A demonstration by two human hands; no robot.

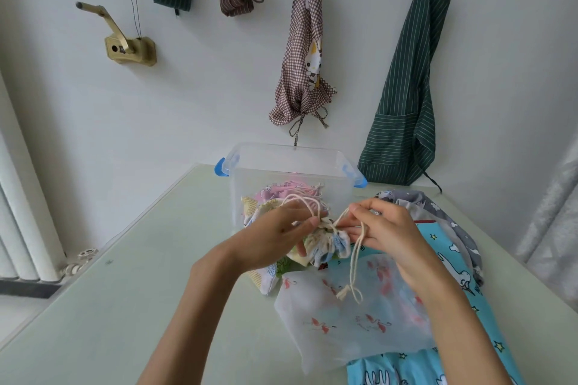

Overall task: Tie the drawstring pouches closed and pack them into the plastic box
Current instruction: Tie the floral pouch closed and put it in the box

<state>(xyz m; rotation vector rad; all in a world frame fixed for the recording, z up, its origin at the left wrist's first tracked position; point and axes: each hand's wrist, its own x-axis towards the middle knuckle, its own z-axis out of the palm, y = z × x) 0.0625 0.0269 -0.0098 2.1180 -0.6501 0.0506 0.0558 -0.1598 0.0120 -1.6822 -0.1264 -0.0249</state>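
Above table: pouch mouth up-right; left hand, right hand pinch cords.

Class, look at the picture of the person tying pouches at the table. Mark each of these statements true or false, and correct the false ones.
1. Both hands are working the cream drawstring of a pouch. True.
2. The plastic box is empty. False: pouches already lie inside it.
3. The box has red latches. False: its latches are blue.
4. A green striped apron hangs on the wall. True.
5. The left hand rests flat on the table. False: it holds the pouch.
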